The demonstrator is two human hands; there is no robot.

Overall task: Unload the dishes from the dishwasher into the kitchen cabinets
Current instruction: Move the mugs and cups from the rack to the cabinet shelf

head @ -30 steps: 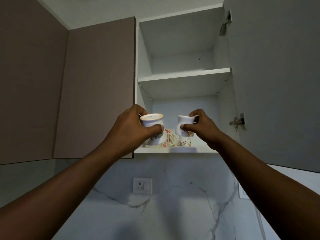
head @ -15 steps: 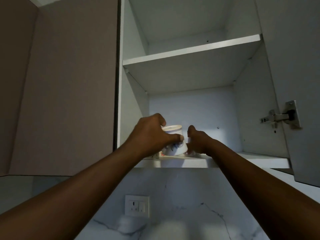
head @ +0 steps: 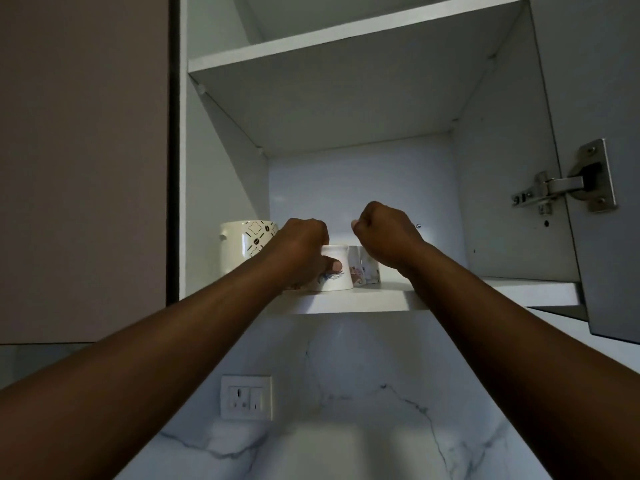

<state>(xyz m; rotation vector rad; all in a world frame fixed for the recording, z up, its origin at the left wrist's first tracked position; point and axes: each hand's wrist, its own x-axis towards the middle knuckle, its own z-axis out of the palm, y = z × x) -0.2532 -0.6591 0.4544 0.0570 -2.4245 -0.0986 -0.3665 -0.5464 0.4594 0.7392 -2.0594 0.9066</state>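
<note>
White wall cabinet (head: pixel 502 202), door open, lower shelf (head: pixel 450 299) at frame centre. Left hand (head: pixel 304 251) grips a small white mug (head: pixel 334 271) standing on the shelf front edge, thumb across its painted side; mug upright, long axis vertical, mouth up. Two more small mugs (head: pixel 363 270) touch it at its 3 o'clock, also upright. Right hand (head: pixel 384 233) curled in a fist above them; whether it holds anything, cannot tell. Large patterned mug (head: pixel 247 244) at 9 o'clock, upright. Wall socket (head: pixel 246 397) below at 6 o'clock.
</note>
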